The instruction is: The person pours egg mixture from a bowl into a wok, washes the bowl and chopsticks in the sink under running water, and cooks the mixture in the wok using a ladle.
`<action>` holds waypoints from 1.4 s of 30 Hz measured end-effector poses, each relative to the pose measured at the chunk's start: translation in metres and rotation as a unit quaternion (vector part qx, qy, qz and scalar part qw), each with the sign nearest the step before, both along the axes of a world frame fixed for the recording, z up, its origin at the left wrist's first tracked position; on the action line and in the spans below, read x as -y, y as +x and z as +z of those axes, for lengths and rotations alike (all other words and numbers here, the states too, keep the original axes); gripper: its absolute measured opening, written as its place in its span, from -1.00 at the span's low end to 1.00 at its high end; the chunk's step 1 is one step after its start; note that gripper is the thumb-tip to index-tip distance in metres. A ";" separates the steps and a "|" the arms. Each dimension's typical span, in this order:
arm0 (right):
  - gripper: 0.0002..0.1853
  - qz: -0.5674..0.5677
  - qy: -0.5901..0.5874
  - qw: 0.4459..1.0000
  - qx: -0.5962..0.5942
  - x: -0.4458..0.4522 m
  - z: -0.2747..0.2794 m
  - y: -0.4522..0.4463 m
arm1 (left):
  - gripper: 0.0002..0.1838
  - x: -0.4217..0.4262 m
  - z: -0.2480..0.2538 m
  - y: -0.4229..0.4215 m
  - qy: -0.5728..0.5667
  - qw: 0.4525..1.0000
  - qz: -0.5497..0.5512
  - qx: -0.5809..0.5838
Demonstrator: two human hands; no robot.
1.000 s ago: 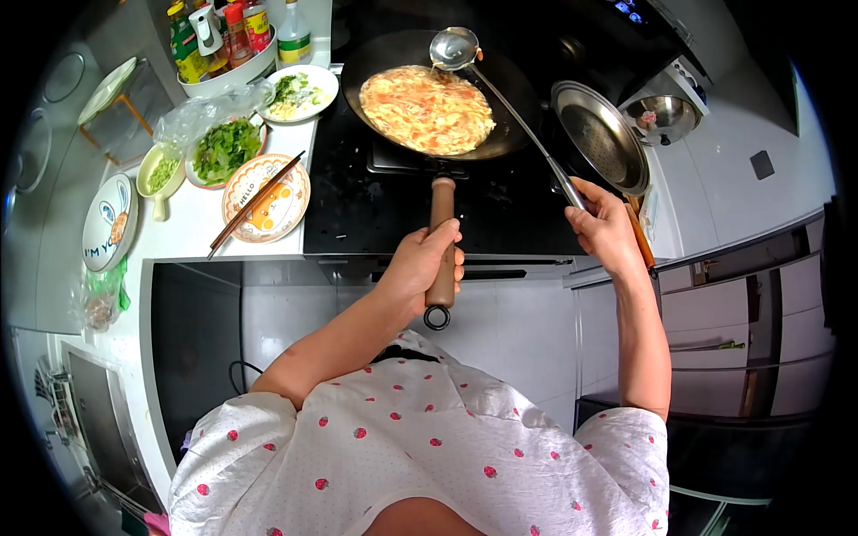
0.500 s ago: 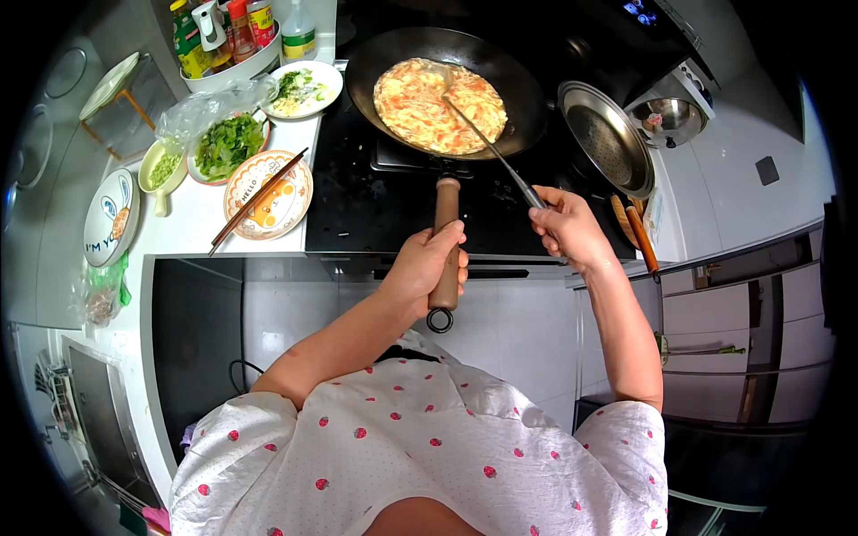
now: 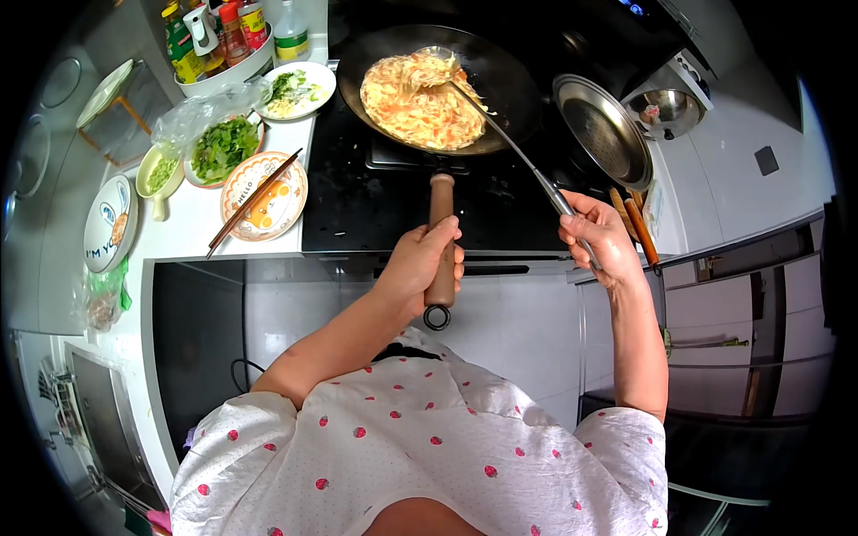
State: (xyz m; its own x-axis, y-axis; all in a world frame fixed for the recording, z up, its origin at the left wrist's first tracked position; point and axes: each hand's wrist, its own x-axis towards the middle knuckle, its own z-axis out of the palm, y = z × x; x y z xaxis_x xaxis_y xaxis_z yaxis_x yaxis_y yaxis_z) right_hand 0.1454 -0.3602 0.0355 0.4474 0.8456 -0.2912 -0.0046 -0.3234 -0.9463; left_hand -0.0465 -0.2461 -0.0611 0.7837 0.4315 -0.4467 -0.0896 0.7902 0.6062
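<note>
My left hand (image 3: 420,264) is wrapped round the brown handle (image 3: 441,205) of a black wok (image 3: 514,89) on the stove. In my right hand (image 3: 603,234) is the grey handle of a long metal ladle (image 3: 523,156). The ladle's bowl is at the upper part of the wok, heaped with food. Yellow and orange egg-like food in liquid (image 3: 416,112) lies in the wok below and around it.
Left of the stove are a bear plate (image 3: 284,192) with chopsticks (image 3: 255,204), a bowl of greens (image 3: 222,152), a plate of chopped food (image 3: 297,89) and a bottle rack (image 3: 228,79). A steel lid (image 3: 603,134) and a metal bowl (image 3: 684,112) are at right.
The ladle has gone from above the wok's far edge down into the food and up again, now heaped. My right hand moved left, then back right. The wok shifted slightly right, then left.
</note>
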 end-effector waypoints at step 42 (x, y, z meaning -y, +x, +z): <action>-0.52 0.018 0.000 1.000 0.007 0.015 -0.014 -0.005 | -0.70 0.000 -0.002 0.002 0.006 1.000 0.004 0.000</action>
State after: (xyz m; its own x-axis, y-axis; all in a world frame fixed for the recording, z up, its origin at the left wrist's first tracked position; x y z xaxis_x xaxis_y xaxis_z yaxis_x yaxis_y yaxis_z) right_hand 0.1405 -0.3750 0.0210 0.4203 0.8617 -0.2844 0.0208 -0.3225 -0.9463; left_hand -0.0448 -0.2460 -0.0635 0.7803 0.4425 -0.4419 -0.0957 0.7828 0.6149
